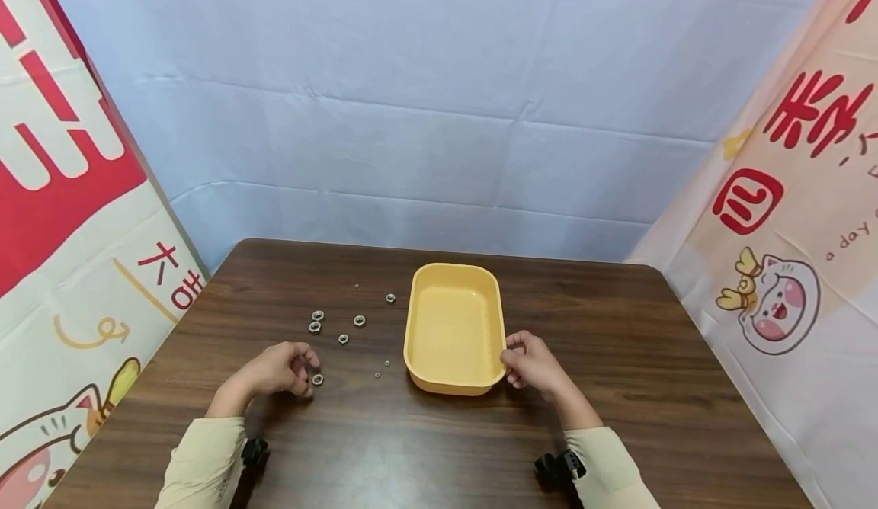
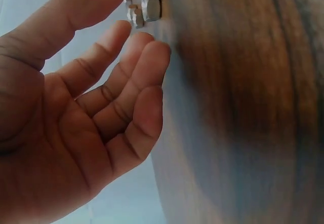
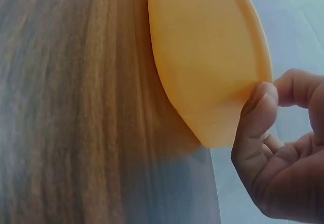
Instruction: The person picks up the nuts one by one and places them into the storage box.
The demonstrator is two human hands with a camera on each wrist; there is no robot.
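Observation:
My left hand (image 1: 280,369) hovers low over the table, fingers loosely bent and holding nothing. Just right of its fingertips lies a steel hex nut (image 1: 318,379); the left wrist view shows a nut (image 2: 151,5) beyond the fingers, a gap between them. With thumb and finger my right hand (image 1: 533,364) pinches the rim of a yellow plastic tub (image 1: 454,330) near its front right corner. In the right wrist view the tub's wall (image 3: 207,46) rises from the table beside that right hand (image 3: 288,158). The tub's inside is bare.
Between the left hand and the tub, several more hex nuts lie scattered, among them a larger nut (image 1: 360,321) and a tiny nut (image 1: 377,375). They rest on a dark wooden table (image 1: 617,326). A pale cloth (image 1: 425,113) hangs behind, with printed banners (image 1: 768,227) at the sides.

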